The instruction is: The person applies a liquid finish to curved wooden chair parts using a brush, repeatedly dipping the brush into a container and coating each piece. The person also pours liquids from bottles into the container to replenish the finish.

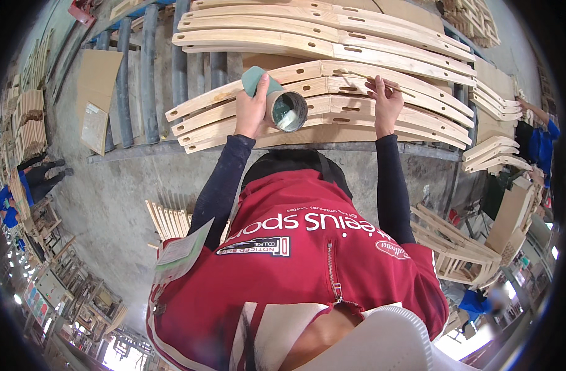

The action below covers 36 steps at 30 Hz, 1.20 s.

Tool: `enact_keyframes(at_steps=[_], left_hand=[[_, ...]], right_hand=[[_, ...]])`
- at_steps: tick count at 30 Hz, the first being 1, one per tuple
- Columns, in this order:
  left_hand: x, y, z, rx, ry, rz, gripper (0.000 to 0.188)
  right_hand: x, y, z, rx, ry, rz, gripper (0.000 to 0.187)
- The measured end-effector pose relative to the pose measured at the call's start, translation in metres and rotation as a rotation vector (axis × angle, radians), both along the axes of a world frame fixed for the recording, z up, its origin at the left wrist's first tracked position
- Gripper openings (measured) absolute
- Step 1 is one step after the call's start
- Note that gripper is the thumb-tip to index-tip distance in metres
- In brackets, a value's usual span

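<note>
We have the left hand (251, 113) wrapped on the side of a round cup (289, 110), thumb up over a flat green sheet (255, 80); what the hidden fingers do, we can't tell. Cup mouth faces our camera: crusty rim, dark wall, pale stuff inside. Right hand (387, 104) is raised palm-in, thumb and fingertips pinching a thin stick (400, 89), slanted down to the right. Both wrists about level, forearms reaching forward, slightly spread, in snug dark sleeves (393, 185). Cup and stick sit above the near rows of curved wood strips (323, 85): pale, smooth, grained, oval slots cut in. More strips of the same kind (332, 34) lie just beyond. Beneath: blue-grey round pipes (148, 74). To the left, a brown board (102, 71); below, rough, stained concrete floor (134, 179).
</note>
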<state>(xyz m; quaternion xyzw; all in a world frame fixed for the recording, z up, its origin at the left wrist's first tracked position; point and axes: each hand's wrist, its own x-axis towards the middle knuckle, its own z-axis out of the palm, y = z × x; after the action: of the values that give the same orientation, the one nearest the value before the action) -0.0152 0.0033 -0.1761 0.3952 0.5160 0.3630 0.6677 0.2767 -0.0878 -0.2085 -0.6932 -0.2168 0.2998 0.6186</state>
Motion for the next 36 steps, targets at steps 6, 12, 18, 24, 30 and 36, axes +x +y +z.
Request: enact_keyframes(at_steps=[6, 12, 18, 24, 30, 36], left_hand=[[-0.005, 0.003, 0.009, -0.038, 0.026, -0.064, 0.038], [-0.002, 0.004, 0.009, -0.008, 0.028, -0.037, 0.040], [-0.003, -0.001, 0.016, -0.035, -0.049, 0.008, 0.039], [-0.019, -0.006, 0.014, -0.037, -0.010, 0.042, 0.038], [-0.029, -0.010, 0.015, 0.019, 0.010, 0.091, 0.040], [-0.031, -0.014, 0.022, 0.003, -0.019, 0.089, 0.040]], right_hand=[[0.004, -0.001, -0.009, 0.018, -0.017, -0.005, 0.022], [-0.005, 0.004, 0.006, 0.017, -0.095, 0.058, 0.018], [-0.012, 0.023, 0.015, -0.126, -0.671, 0.173, 0.016], [-0.026, 0.032, 0.031, -0.112, -0.800, 0.401, 0.016], [-0.016, 0.028, 0.037, -0.184, -0.904, 0.334, 0.017], [-0.027, 0.039, 0.034, -0.041, -0.779, 0.400, 0.019]])
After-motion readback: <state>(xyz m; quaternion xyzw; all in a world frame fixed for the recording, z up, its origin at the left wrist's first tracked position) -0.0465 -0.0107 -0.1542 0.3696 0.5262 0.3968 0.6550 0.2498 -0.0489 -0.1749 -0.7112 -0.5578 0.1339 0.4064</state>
